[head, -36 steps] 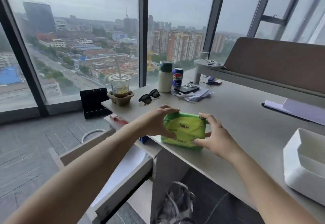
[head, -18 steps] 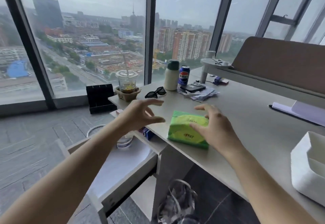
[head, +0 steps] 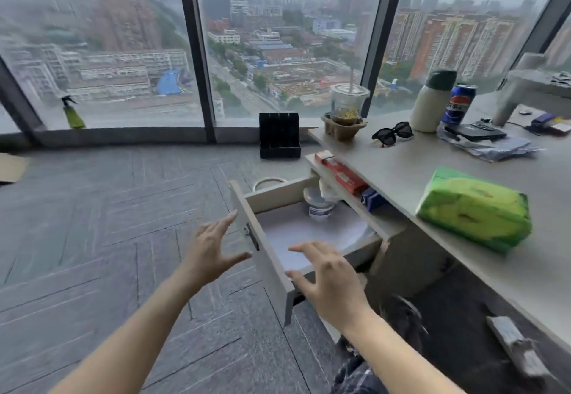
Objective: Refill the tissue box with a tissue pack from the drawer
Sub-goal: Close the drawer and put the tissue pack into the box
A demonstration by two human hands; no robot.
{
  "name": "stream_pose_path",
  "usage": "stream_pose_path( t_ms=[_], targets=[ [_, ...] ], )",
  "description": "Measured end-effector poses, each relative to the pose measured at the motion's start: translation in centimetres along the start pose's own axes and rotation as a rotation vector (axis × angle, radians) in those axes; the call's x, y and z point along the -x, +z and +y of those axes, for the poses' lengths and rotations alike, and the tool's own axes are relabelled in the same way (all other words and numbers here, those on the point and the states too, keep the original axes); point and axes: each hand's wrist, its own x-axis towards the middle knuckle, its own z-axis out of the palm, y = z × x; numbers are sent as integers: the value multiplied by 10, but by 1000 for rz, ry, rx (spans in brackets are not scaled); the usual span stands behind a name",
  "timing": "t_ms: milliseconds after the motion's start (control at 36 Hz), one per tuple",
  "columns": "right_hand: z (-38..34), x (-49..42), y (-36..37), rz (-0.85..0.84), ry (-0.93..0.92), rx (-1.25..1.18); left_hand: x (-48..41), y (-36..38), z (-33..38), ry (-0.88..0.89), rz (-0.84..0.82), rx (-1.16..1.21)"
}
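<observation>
An open drawer (head: 296, 233) is seen at the centre of the frame, pulled out from under the table (head: 432, 171) that runs along the right side. Its front panel (head: 265, 257) is turned edge-on toward the camera. The left hand (head: 213, 248) is held just left of that panel, fingers spread and empty; whether it touches the panel cannot be told. The right hand (head: 327, 279) is held at the near corner of the drawer, also spread and empty, with its fingertips over the drawer's edge.

Inside the drawer, white sheets of paper (head: 309, 233) are laid on the bottom, and a small white tub (head: 319, 203) is set at the far end. Red boxes (head: 343, 172) and a blue packet (head: 372, 199) are lined up on a narrow ledge between the drawer and the tabletop.

The green tissue pack (head: 472, 208) is found at the right of the frame, lying on the table near its front edge, well apart from both hands.

In the upper right, a plastic cup (head: 347, 104) in a cardboard holder, a pair of sunglasses (head: 392, 134), a white bottle with a green cap (head: 432, 101) and a blue soda can (head: 458, 104) are set along the table's far end. A black holder (head: 279, 135) is placed on the floor by the window.
</observation>
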Motion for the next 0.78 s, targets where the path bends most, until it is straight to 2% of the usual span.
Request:
stream_pose_path(
  t_ms=[111,167,417,556,667,778],
  targets=[
    [-3,13,37,-40,-41,53,6,31,-15,-83,-173,48],
    [-1,18,48,-36,-31,74,5,43,-15,-118,-204,112],
    [14,19,50,57,-62,144,-12,64,-11,-79,-164,322],
    [34,17,43,111,-64,187,-28,81,-1,-77,-160,334],
    [50,15,42,190,-101,360,-43,98,19,-64,-181,341],
    [70,14,39,243,-17,429,-61,113,41,-46,-207,346]
  ],
)
